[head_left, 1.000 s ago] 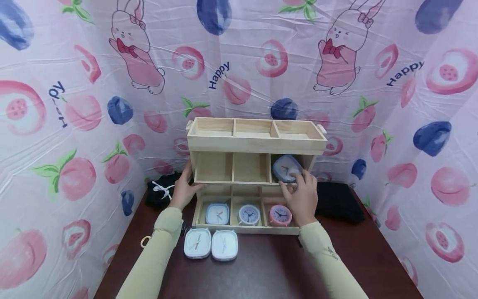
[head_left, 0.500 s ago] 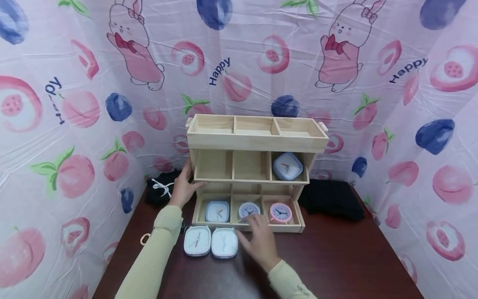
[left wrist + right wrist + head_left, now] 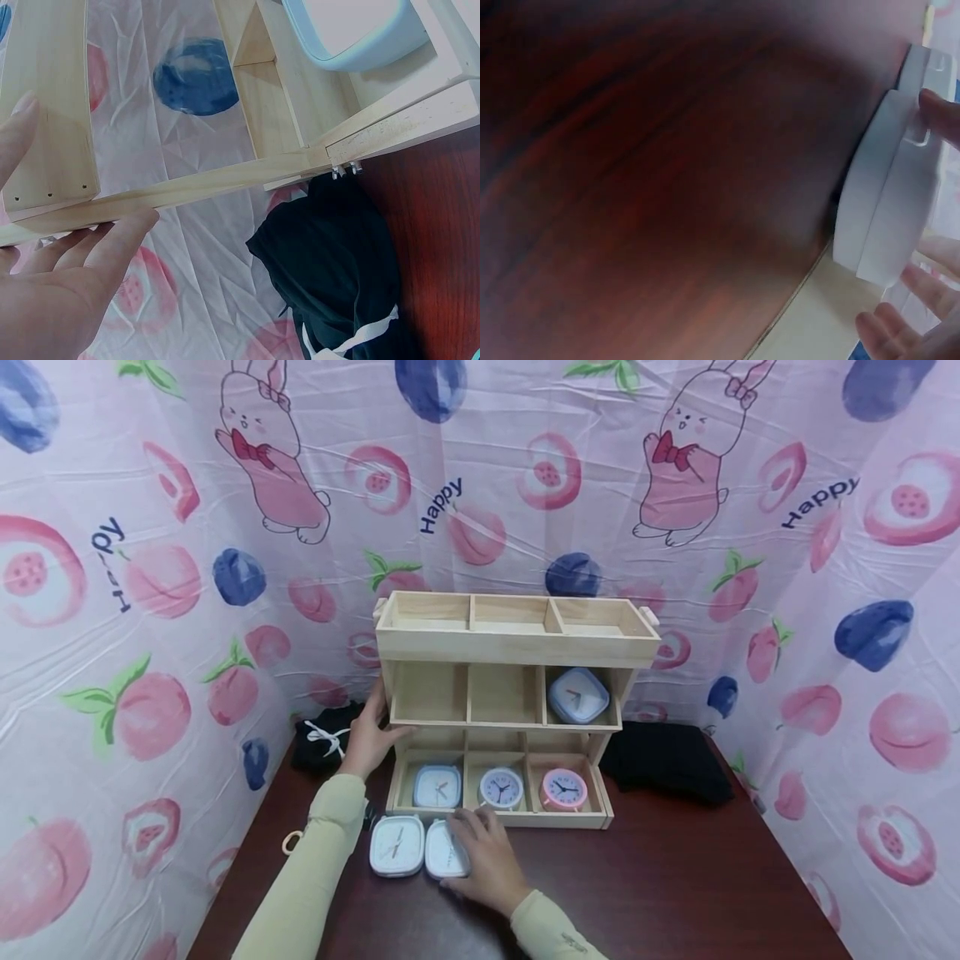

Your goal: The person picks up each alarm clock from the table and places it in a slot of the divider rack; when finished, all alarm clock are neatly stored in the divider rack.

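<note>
A tiered wooden organizer box (image 3: 517, 649) stands on the table. My left hand (image 3: 367, 739) holds its left side, thumb in front and fingers along the side strut in the left wrist view. My right hand (image 3: 487, 860) lies over the right one of two white alarm clocks (image 3: 444, 850), thumb and fingers at opposite edges. That clock lies flat, partly hidden by the hand. Beside it lies the other white alarm clock (image 3: 397, 846). The bottom tier holds a blue square clock (image 3: 437, 787), a lavender round clock (image 3: 501, 788) and a pink round clock (image 3: 564, 789).
Another blue square clock (image 3: 579, 696) sits tilted in the right middle-tier compartment. Black cloth (image 3: 663, 762) lies right of the organizer; a black bundle with a white cord (image 3: 326, 739) lies to its left. A patterned curtain (image 3: 495, 485) surrounds the dark red table (image 3: 697, 877).
My right hand has let go of the blue clock in the middle tier and come down and left onto the right white alarm clock. My left hand stays at the organizer's side.
</note>
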A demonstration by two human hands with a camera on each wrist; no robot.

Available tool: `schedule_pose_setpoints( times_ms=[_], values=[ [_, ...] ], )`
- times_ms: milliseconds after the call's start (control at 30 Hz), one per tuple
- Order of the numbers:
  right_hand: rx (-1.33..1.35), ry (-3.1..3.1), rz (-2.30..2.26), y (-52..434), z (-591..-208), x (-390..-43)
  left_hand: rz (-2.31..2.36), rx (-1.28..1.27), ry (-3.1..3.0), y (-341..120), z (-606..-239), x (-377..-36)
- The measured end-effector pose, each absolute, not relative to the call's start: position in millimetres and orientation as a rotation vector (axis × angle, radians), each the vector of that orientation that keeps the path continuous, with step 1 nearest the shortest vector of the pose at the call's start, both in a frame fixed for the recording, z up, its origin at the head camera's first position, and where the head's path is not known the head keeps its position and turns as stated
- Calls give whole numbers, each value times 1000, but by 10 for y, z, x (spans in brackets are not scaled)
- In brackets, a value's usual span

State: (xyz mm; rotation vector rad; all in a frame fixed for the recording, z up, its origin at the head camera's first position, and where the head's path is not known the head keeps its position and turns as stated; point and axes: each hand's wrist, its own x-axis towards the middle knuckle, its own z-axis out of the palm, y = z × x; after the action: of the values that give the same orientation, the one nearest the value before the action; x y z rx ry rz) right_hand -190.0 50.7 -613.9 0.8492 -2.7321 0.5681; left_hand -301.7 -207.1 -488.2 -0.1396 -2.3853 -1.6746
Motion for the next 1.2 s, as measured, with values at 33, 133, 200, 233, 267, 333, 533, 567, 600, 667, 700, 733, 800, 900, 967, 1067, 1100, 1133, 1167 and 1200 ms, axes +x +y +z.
schedule_pose_setpoints(
  times_ms=[33,133,200,233,267,333,533,567,600,667,700,733,800,900,967,1067,1100,1133,1167,1200],
  values=[
    [854,-2734,558,506,-6147,-1904,-1675,-140,-2386,-2070,-4886,-3018],
    [858,-2719,540,513,-6165,-1903,-1676,-145,-2384,-2068,-4893,-3021],
    [867,-2702,539,525,-6169,-1891,-1679,-154,-2376,-2065,-4893,-3025],
    [870,-2692,539,533,-6174,-1882,-1677,-156,-2375,-2065,-4892,-3026],
    [871,-2687,545,543,-6178,-1870,-1675,-156,-2377,-2065,-4890,-3026],
    [876,-2687,563,568,-6186,-1847,-1672,-153,-2378,-2065,-4886,-3026],
    [838,-2773,706,711,-6164,-1752,-1665,-144,-2383,-2063,-4888,-3022],
    [828,-2790,737,743,-6151,-1737,-1664,-144,-2381,-2062,-4891,-3022],
    [822,-2802,758,777,-6136,-1726,-1662,-143,-2382,-2062,-4894,-3023],
    [805,-2832,786,850,-6102,-1712,-1663,-142,-2379,-2060,-4898,-3023],
    [804,-2840,791,888,-6078,-1708,-1663,-143,-2377,-2061,-4899,-3024],
    [794,-2860,798,925,-6054,-1706,-1664,-143,-2376,-2062,-4900,-3025],
    [788,-2893,799,1003,-6013,-1708,-1659,-145,-2381,-2065,-4900,-3027],
    [786,-2945,830,1119,-5952,-1731,-1654,-147,-2383,-2067,-4894,-3029],
    [772,-2980,846,1191,-5920,-1753,-1649,-146,-2385,-2065,-4889,-3030],
    [732,-3005,885,1284,-5915,-1783,-1645,-140,-2385,-2061,-4890,-3028],
    [717,-3006,889,1310,-5922,-1789,-1642,-140,-2386,-2060,-4895,-3027],
    [697,-3004,893,1334,-5940,-1793,-1642,-137,-2385,-2060,-4898,-3027],
    [681,-2997,895,1357,-5959,-1794,-1646,-134,-2383,-2057,-4901,-3026],
    [674,-2978,896,1380,-5984,-1793,-1649,-134,-2382,-2056,-4905,-3025]
  ],
)
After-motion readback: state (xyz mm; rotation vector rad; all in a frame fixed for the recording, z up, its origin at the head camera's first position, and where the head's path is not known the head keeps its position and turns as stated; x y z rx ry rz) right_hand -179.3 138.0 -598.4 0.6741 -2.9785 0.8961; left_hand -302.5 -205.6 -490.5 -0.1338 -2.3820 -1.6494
